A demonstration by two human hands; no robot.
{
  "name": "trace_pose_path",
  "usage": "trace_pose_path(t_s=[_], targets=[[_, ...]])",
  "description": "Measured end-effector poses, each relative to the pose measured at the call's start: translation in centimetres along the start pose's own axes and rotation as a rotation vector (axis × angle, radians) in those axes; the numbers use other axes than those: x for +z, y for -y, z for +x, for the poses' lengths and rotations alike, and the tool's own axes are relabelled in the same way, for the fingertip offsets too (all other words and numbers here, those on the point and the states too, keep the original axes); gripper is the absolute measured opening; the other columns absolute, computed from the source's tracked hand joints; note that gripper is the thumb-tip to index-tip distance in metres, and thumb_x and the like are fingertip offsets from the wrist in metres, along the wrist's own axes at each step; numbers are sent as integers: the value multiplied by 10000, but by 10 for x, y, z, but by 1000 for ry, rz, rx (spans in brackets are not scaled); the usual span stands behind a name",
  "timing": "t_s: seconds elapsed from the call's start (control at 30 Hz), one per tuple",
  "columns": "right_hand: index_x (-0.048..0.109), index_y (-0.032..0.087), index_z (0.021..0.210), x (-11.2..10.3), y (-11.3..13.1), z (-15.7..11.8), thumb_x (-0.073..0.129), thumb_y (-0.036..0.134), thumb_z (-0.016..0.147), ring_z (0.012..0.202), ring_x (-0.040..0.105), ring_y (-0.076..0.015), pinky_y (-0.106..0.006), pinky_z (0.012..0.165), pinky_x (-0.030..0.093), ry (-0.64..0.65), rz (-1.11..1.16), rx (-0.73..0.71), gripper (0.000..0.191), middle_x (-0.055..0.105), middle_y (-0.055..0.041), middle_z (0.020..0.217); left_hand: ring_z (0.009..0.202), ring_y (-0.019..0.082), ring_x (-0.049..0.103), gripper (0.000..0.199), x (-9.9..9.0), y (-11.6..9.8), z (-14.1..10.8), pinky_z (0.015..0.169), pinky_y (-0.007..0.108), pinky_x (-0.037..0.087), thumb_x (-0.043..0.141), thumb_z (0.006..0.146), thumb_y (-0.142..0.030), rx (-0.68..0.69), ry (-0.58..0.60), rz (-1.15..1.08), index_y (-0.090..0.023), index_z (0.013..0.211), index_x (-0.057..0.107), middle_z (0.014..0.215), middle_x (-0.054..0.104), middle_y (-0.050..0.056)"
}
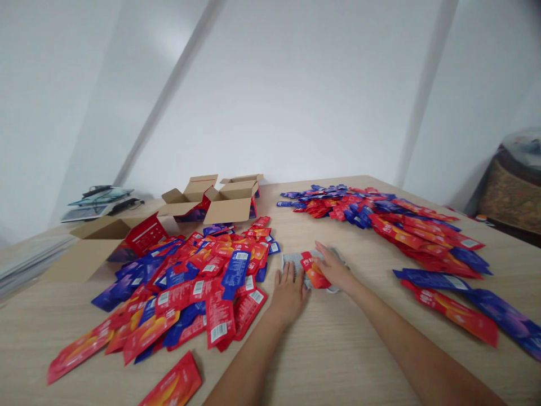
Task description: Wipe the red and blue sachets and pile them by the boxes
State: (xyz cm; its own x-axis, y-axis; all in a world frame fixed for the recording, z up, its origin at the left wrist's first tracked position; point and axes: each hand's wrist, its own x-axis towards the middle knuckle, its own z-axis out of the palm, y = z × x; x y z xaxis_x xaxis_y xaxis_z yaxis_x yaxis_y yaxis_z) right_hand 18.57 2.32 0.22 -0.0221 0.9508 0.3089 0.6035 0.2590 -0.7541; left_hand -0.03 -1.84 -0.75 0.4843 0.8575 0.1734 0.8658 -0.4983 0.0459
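A grey cloth (289, 258) lies on the table before me with a red sachet (311, 273) showing an orange pattern on top of it. My left hand (289, 294) rests flat at the cloth's left edge, fingers stretched out, holding nothing. Over the right side of the cloth is my right hand (333, 267), its fingers extended and its thumb side touching the sachet; part of the sachet is hidden beneath it. To the left spreads a loose heap of red and blue sachets (215, 265). Another pile of red and blue sachets (359, 206) extends along the right.
Opened cardboard boxes (228, 210) stand at the back left, and another open box (91, 254) is nearer on the left. Papers and dark cords (99, 200) lie at the far left corner. A few separate sachets (456, 313) lie near my right forearm. A white wall (296, 96) rises behind the table.
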Motion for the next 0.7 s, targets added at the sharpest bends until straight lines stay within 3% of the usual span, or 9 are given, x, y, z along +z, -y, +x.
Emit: trace_pose_path(t_s=[0.1, 0.2, 0.37, 0.57, 0.63, 0.7], targets=[[575, 135, 1232, 6, 4, -10, 439, 216, 831, 1263, 434, -235, -416, 1077, 284, 167, -387, -136, 431, 525, -145, 1331, 1398, 274, 166, 516, 0, 0, 0, 1103, 515, 176, 273, 959, -374, 4, 1, 3, -176, 1436, 284, 1504, 255, 156], [572, 163, 1249, 9, 7, -15, 378, 244, 890, 1272, 433, -218, -391, 1058, 313, 305, -541, -215, 416, 534, -124, 1332, 1394, 274, 179, 513, 0, 0, 1, 1102, 518, 176, 277, 957, -378, 2, -1, -10, -183, 1432, 296, 1500, 266, 153], [535, 118, 1287, 11, 13, -1, 320, 228, 927, 1333, 351, -229, -373, 1055, 310, 324, -667, -207, 434, 461, -148, 1392, 1395, 279, 175, 498, -3, -2, 0, 1104, 512, 173, 298, 955, -369, -7, 5, -19, -199, 1423, 322, 1501, 263, 152], [664, 92, 1062, 9, 29, 35, 606, 287, 782, 1188, 513, -270, -325, 1006, 350, 338, -616, -113, 347, 614, -203, 1195, 1393, 278, 182, 517, -5, -3, 0, 1101, 526, 173, 283, 952, -359, -8, -5, -25, -172, 1433, 302, 1495, 270, 167], [676, 100, 1011, 11, 33, 45, 613, 211, 748, 1070, 595, -264, -316, 934, 406, 310, -602, -61, 292, 674, -192, 1070, 1393, 283, 181, 515, -4, -3, 0, 1099, 531, 171, 279, 950, -367, -9, -7, -34, -171, 1424, 324, 1491, 280, 168], [645, 105, 1074, 15, 35, 52, 541, 142, 773, 1015, 623, -242, -304, 888, 429, 249, -603, -26, 321, 686, -177, 1042, 1393, 287, 180, 515, -4, -2, 0, 1099, 537, 166, 277, 949, -374, -13, -7, -46, -174, 1420, 335, 1490, 281, 171]])
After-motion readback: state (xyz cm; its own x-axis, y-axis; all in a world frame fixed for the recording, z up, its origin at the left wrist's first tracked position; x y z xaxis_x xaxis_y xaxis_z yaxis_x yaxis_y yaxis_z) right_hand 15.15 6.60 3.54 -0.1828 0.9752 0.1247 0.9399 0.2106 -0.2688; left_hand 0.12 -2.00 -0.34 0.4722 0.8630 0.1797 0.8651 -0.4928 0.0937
